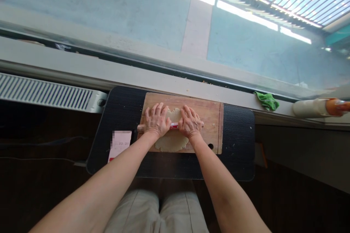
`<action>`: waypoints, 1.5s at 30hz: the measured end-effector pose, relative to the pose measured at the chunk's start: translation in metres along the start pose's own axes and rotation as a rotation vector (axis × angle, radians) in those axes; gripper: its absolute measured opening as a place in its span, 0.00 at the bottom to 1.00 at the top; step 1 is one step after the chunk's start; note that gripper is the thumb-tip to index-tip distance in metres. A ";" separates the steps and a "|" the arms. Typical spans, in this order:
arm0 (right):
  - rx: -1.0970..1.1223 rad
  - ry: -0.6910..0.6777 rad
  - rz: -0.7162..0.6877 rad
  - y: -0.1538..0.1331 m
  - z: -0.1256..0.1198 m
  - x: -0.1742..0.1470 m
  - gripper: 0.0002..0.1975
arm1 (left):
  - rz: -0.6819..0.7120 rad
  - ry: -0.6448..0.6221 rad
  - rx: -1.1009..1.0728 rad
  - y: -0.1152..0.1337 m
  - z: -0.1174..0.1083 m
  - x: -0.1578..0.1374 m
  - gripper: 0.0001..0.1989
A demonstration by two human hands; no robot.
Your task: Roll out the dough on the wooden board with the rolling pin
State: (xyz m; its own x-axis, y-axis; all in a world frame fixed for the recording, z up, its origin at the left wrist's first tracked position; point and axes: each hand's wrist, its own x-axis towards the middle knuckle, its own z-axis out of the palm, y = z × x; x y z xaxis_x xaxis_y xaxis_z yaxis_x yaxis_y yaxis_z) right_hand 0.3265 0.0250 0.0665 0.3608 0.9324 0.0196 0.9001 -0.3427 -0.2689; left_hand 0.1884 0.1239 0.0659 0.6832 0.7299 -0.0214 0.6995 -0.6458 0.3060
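Observation:
A flattened sheet of pale dough with ragged edges lies on a wooden cutting board. Across it rests a rolling pin, with a red-and-white mark at its middle and its ends showing past my hands. My left hand presses on the pin's left part, fingers curving over it and pointing away from me. On the pin's right part, my right hand grips the same way. Dough shows both beyond the pin and on the near side. My palms hide much of the pin.
The board sits on a small black table with rounded corners. A phone showing a timer is left of the board. Behind are a window sill, a green cloth and a bottle. A white radiator stands at left.

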 end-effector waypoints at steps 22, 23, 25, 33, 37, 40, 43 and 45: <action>-0.007 0.058 0.128 -0.002 -0.002 0.033 0.13 | 0.001 0.007 0.026 -0.009 -0.012 0.037 0.09; -0.009 0.055 0.129 -0.002 -0.002 0.034 0.13 | -0.001 0.005 0.022 -0.010 -0.012 0.038 0.08; -0.010 0.049 0.127 -0.002 -0.002 0.037 0.12 | -0.005 0.002 0.016 -0.011 -0.012 0.040 0.08; 0.013 0.062 0.102 0.003 0.001 0.044 0.11 | -0.022 0.052 0.050 -0.015 -0.012 0.046 0.11; 0.032 0.074 0.096 0.006 0.002 0.046 0.10 | 0.040 0.078 -0.008 -0.021 -0.017 0.029 0.13; 0.042 0.065 0.105 0.006 0.000 0.048 0.10 | 0.183 0.022 -0.024 -0.021 -0.019 0.012 0.14; 0.046 0.053 0.124 0.005 -0.003 0.043 0.13 | 0.140 0.025 0.010 -0.017 -0.013 0.000 0.21; 0.040 0.057 0.139 0.003 -0.005 0.032 0.16 | 0.018 0.067 0.030 -0.012 -0.007 -0.007 0.23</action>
State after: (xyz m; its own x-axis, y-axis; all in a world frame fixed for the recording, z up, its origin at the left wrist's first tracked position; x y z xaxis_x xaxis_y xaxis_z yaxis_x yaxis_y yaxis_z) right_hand 0.3420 0.0528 0.0708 0.4953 0.8681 0.0338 0.8308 -0.4619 -0.3105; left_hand 0.1737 0.1278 0.0687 0.6809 0.7308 0.0476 0.6940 -0.6646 0.2769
